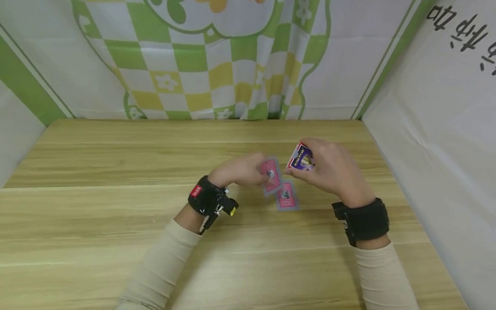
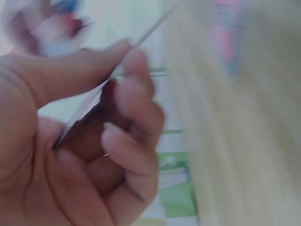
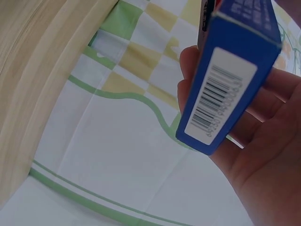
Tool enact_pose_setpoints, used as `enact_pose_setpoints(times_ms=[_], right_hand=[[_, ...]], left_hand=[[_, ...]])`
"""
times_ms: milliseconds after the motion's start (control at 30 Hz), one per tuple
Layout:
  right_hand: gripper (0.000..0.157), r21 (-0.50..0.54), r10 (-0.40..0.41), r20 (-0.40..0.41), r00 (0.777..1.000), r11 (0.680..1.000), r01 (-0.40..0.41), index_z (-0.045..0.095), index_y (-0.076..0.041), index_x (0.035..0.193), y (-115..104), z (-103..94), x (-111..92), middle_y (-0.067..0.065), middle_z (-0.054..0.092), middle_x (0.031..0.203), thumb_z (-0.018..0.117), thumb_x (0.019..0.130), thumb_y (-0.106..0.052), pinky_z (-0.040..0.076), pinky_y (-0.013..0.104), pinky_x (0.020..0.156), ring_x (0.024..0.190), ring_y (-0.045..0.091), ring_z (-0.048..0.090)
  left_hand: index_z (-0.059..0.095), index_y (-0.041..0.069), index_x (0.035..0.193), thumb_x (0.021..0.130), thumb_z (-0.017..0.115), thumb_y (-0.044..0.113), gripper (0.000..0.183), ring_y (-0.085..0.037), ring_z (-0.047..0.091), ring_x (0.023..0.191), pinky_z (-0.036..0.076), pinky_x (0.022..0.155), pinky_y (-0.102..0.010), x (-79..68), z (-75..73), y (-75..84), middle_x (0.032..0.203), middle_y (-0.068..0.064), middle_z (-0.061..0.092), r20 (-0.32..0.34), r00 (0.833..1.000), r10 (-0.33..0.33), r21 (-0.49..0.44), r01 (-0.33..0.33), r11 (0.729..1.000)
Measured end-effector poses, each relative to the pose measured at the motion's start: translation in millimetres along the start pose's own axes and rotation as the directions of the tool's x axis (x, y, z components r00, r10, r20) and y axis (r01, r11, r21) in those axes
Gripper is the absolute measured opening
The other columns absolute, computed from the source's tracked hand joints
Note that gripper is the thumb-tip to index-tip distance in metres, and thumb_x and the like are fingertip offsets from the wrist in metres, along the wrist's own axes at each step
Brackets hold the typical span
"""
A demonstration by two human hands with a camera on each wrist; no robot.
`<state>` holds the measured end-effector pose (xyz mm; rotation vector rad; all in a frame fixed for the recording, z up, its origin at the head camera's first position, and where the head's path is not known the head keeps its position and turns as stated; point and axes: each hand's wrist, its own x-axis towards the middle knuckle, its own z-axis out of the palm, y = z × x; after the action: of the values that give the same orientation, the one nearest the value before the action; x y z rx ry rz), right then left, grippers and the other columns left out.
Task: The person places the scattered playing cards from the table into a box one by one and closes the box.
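My left hand [image 1: 245, 169] pinches a red-backed playing card [image 1: 270, 175] between thumb and fingers. In the left wrist view that card [image 2: 153, 29] appears almost edge-on. A second playing card [image 1: 286, 195] lies back up on the table, just nearer to me than the held one. My right hand [image 1: 331, 169] grips a small blue card box [image 1: 302, 159] with a red and white edge, raised near the cards. The right wrist view shows the barcode side of this box [image 3: 225, 89], with fingers behind it.
The wooden table [image 1: 107, 220] ends at the back against a green, yellow and white checked curtain [image 1: 200, 72]. White cloth walls stand at both sides, the right one [image 1: 455, 128] bearing black writing. Black camera straps [image 1: 367, 221] circle both wrists.
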<state>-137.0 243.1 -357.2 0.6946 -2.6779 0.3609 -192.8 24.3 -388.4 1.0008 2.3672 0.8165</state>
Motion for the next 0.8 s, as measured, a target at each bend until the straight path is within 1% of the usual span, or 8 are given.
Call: enact_pose_setpoints(times_ms=[67,100,133,233,300,400,600,800], right_hand=[[0.068,0.004,-0.003,0.003,1.0,1.0,0.003,0.06,-0.002,0.11,-1,0.4,1,0.004,0.061,0.077,0.076,0.069,-0.053,0.046,0.03,0.045,0.057,0.012,0.052],[0.068,0.004,-0.004,0.008,1.0,1.0,0.004,0.06,-0.002,0.11,-1,0.7,1,0.004,0.061,0.078,0.076,0.069,-0.054,0.046,0.03,0.045,0.057,0.012,0.052],[0.068,0.004,-0.005,0.013,1.0,1.0,0.005,0.06,-0.002,0.11,-1,1.0,1,0.004,0.061,0.078,0.076,0.069,-0.054,0.047,0.03,0.046,0.058,0.012,0.052],[0.067,0.014,-0.001,0.032,0.999,1.0,0.001,0.06,-0.003,0.109,-2,2.0,2,0.003,0.061,0.077,0.076,0.068,-0.054,0.046,0.03,0.046,0.058,0.012,0.052],[0.066,0.026,-0.005,0.045,0.999,1.0,0.004,0.06,-0.004,0.108,-3,3.0,2,0.002,0.061,0.076,0.076,0.068,-0.054,0.046,0.029,0.046,0.058,0.012,0.051],[0.061,0.053,-0.023,0.063,0.998,0.998,0.02,0.06,-0.006,0.107,-5,4.4,3,0.0,0.06,0.075,0.078,0.068,-0.05,0.045,0.028,0.046,0.058,0.01,0.051],[0.051,0.108,-0.07,0.076,0.995,0.992,0.062,0.06,-0.011,0.101,-8,7.7,4,-0.004,0.058,0.072,0.08,0.068,-0.045,0.043,0.027,0.045,0.057,0.008,0.049],[0.056,0.105,-0.07,0.074,0.995,0.992,0.062,0.061,-0.009,0.105,-7,7.7,3,-0.003,0.06,0.075,0.08,0.068,-0.047,0.045,0.027,0.045,0.058,0.008,0.051]], left_hand=[[0.056,0.004,0.103,0.088,0.062,0.008,0.017,-0.015,0.055,0.063,0.046,0.055,-0.027,-9.0,-15.5,-1.0,0.076,-0.003,0.058,-0.078,0.997,0.026,-0.102,-0.034,0.994],[0.056,0.006,0.1,0.089,0.062,0.009,0.013,-0.017,0.057,0.065,0.047,0.056,-0.028,-13.2,-22.3,-2.2,0.078,-0.004,0.06,-0.119,0.992,0.033,-0.139,-0.05,0.989],[0.056,0.008,0.102,0.089,0.063,0.011,0.015,-0.019,0.059,0.07,0.049,0.059,-0.029,-17.0,-28.3,-2.8,0.082,-0.004,0.062,-0.152,0.988,0.033,-0.173,-0.059,0.983],[0.054,0.011,0.104,0.09,0.064,0.017,0.018,-0.022,0.059,0.073,0.049,0.061,-0.033,-26.9,-41.9,-1.9,0.086,-0.006,0.064,-0.206,0.978,0.021,-0.234,-0.07,0.97],[0.055,0.012,0.105,0.089,0.066,0.019,0.02,-0.022,0.059,0.073,0.049,0.062,-0.035,-30.5,-46.2,-0.4,0.086,-0.007,0.064,-0.205,0.978,0.028,-0.266,-0.083,0.96],[0.056,0.013,0.104,0.089,0.067,0.02,0.02,-0.018,0.059,0.073,0.049,0.064,-0.036,-31.3,-47.0,2.1,0.087,-0.006,0.066,-0.184,0.982,0.047,-0.286,-0.1,0.953],[0.055,0.014,0.102,0.088,0.067,0.018,0.019,-0.014,0.058,0.072,0.047,0.064,-0.031,-25.3,-40.0,3.2,0.086,-0.004,0.066,-0.173,0.984,0.047,-0.249,-0.09,0.964],[0.055,0.014,0.103,0.088,0.067,0.019,0.019,-0.017,0.06,0.074,0.047,0.065,-0.032,-24.9,-38.9,2.8,0.087,-0.004,0.066,-0.188,0.981,0.036,-0.261,-0.086,0.961]])
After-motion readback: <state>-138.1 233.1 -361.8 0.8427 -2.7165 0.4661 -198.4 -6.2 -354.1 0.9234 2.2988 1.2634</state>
